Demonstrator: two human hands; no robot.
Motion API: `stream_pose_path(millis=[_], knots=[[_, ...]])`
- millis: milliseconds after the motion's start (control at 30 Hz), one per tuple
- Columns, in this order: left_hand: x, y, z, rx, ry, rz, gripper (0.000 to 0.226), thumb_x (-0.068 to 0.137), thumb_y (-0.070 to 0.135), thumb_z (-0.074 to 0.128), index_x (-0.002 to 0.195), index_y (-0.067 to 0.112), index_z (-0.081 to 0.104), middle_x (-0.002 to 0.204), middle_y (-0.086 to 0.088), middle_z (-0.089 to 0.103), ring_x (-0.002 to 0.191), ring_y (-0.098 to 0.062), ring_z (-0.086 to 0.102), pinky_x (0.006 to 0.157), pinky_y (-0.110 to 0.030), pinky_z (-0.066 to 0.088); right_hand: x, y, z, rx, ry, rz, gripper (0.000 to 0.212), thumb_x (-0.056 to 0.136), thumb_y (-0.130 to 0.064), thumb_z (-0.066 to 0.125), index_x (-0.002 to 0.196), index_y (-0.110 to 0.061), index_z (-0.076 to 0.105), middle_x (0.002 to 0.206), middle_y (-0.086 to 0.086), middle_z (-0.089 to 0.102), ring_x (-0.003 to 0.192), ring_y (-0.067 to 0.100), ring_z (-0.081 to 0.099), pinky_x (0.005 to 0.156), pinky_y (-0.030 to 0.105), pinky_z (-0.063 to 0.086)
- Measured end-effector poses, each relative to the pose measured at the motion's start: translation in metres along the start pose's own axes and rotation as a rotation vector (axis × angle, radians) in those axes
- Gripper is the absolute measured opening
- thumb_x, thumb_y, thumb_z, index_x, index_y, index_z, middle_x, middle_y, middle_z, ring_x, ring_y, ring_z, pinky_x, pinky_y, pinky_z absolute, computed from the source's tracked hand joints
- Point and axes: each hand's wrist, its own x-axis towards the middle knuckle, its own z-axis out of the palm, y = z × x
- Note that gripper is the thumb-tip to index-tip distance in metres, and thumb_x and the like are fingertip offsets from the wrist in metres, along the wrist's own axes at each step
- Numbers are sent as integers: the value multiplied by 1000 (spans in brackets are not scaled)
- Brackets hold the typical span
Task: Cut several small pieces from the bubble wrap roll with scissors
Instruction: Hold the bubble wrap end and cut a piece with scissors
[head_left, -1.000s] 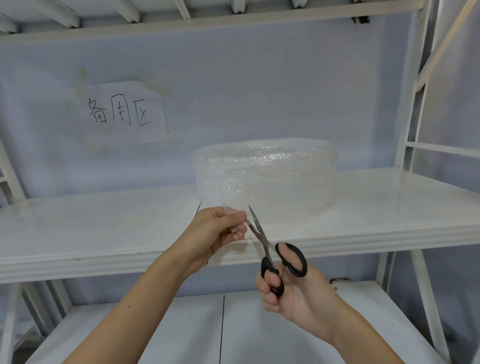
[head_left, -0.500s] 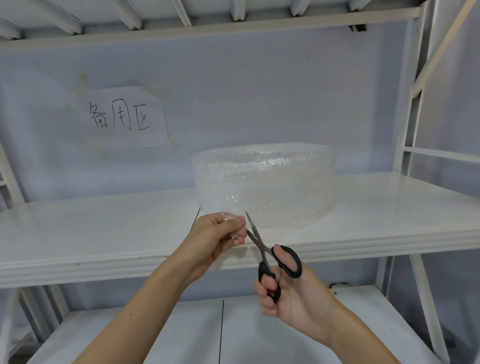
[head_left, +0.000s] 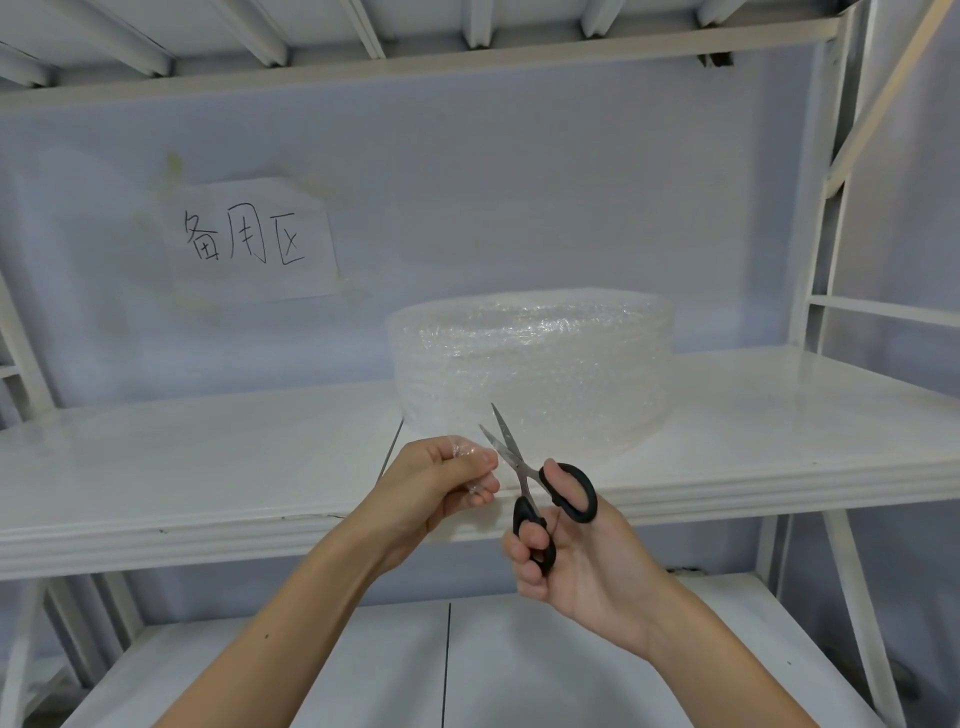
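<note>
Clear bubble wrap, wound into a squat roll (head_left: 530, 374), sits on the white shelf (head_left: 208, 467) just behind both hands, below a paper sign (head_left: 244, 241) taped to the wall; the left hand (head_left: 441, 480) is clenched around a small scrap of bubble wrap (head_left: 465, 449), pinched between thumb and fingertips, and whether that scrap is already free or joined to the roll's loose end cannot be told from here; the right hand (head_left: 566, 551) grasps the black-handled scissors (head_left: 524, 478), thumb and fingers through the loops, blades pointing up toward the roll. A second ago the blades lay nearly together beside the left fingertips; now they stand apart in a narrow V, tips just in front of the roll's lower wall, and the handles have spread to match; the left hand has barely shifted, its grip on the scrap as tight as it was. My reading is that one snip has finished and the scissors are being reopened for the next bite, so the task is under way but not done; no cut pieces lie on the shelf in view, so the count so far is unknown. The next cut would need the wrap held taut across the open blades, since slack film tends to fold rather than shear.
</note>
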Motion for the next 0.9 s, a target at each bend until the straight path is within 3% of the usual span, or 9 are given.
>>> stream_pose_path(millis=[100, 400, 733, 900], knots=[[0, -1, 0, 0, 6, 2, 12, 93, 5, 61, 82, 3, 61, 65, -6, 61, 56, -13, 54, 62, -18, 52, 2, 1, 0, 21, -4, -17, 53, 72, -58, 68, 57, -11, 49, 65, 8, 45, 52, 19, 41, 53, 27, 32], [3, -3, 1, -18, 5, 14, 8, 94, 6, 61, 85, 4, 62, 67, -7, 62, 57, -14, 54, 65, -20, 52, -1, 2, 1, -19, 25, -99, 40, 76, -46, 66, 55, -17, 49, 61, 2, 44, 51, 15, 38, 53, 25, 31], [2, 0, 1, 4, -23, 18, 10, 93, 4, 60, 84, 3, 64, 67, -8, 61, 57, -13, 55, 62, -19, 51, 3, 7, -3, 6, -2, -94, 48, 65, -55, 71, 57, -12, 50, 66, 7, 46, 53, 18, 40, 55, 26, 34], [1, -1, 0, -57, -28, -10, 10, 93, 8, 62, 84, 6, 64, 67, -6, 63, 59, -12, 57, 63, -18, 53, 5, 4, 3, -5, 28, -103, 48, 73, -54, 64, 55, -12, 49, 66, 7, 45, 53, 18, 40, 57, 26, 33]])
